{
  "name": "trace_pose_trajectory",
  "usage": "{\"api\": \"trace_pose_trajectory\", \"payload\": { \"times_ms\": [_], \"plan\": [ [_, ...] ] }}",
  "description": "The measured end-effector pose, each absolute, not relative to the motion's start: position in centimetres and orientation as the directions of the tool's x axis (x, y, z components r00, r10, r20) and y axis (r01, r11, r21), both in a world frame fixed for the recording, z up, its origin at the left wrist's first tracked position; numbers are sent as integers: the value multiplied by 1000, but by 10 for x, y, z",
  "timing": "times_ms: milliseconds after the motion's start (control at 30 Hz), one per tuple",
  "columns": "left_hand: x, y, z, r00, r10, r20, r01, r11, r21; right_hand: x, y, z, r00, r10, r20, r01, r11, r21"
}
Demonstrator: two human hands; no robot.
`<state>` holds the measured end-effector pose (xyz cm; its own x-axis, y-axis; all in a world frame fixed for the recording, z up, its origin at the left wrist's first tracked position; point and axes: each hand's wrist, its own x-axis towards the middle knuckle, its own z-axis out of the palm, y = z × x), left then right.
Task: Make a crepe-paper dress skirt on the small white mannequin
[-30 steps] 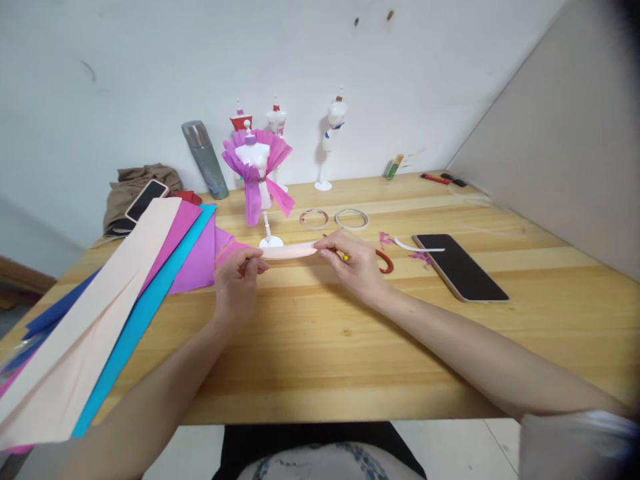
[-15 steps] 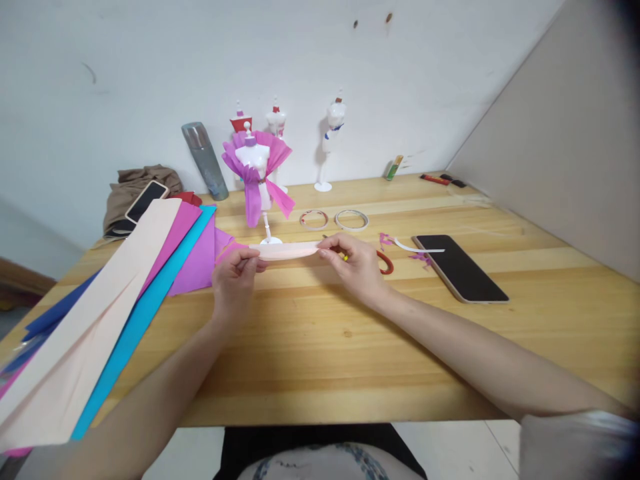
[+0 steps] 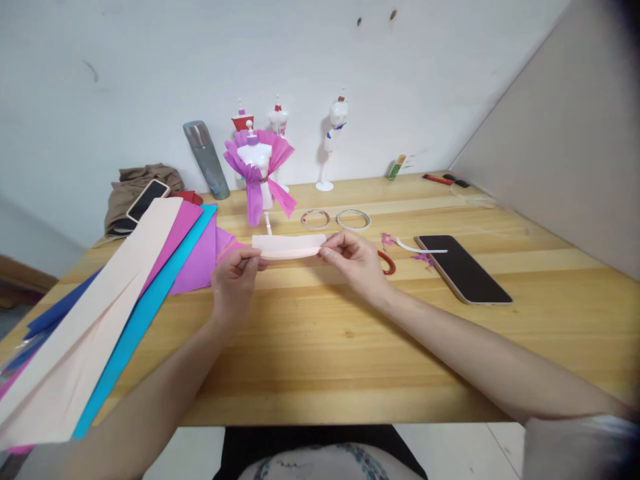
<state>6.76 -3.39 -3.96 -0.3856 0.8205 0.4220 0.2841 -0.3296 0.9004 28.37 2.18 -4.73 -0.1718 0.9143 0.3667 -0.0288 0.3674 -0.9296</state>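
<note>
A short strip of pale pink crepe paper (image 3: 290,247) stretches between my two hands, with a fold along its lower edge. My left hand (image 3: 236,277) pinches its left end between thumb and fingers. At the right end, my right hand (image 3: 354,259) grips it the same way. Just behind the strip stands a small white mannequin (image 3: 255,157) dressed in pleated purple and pink crepe paper; the strip hides its base. Beside my right hand shows a red-orange scissors handle (image 3: 387,263), the rest covered by the hand.
Long crepe paper sheets (image 3: 95,333) in several colours lie on the left. Two tape rolls (image 3: 353,219), a phone (image 3: 463,269) and purple scraps (image 3: 424,259) rest to the right. More mannequins (image 3: 336,120) and a grey bottle (image 3: 206,160) stand along the wall.
The paper strip has tilted up, so more of its pale face shows above the fold. Both hands keep their pinch at its ends.
</note>
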Motion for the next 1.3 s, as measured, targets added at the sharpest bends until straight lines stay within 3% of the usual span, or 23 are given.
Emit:
{"api": "trace_pose_trajectory", "payload": {
  "times_ms": [200,500,700,867,1067,1300],
  "plan": [
    [67,-32,-41,-393,824,407,304,-301,904,283,24,-50,-259,934,245,30,262,-965],
    [66,-31,-46,-378,853,360,314,-248,917,283,19,-40,-254,957,139,44,156,-987],
    [58,-26,-49,-279,798,535,542,-329,773,285,18,-38,-282,955,94,150,140,-979],
    [58,-27,-48,-291,783,550,640,-268,721,285,18,-37,-298,953,43,140,88,-986],
    [62,-29,-44,-336,797,502,553,-265,790,283,22,-40,-305,952,38,47,55,-997],
    [71,-35,-35,-357,883,305,332,-185,925,283,27,-44,-247,947,206,-34,204,-978]
  ]
}}
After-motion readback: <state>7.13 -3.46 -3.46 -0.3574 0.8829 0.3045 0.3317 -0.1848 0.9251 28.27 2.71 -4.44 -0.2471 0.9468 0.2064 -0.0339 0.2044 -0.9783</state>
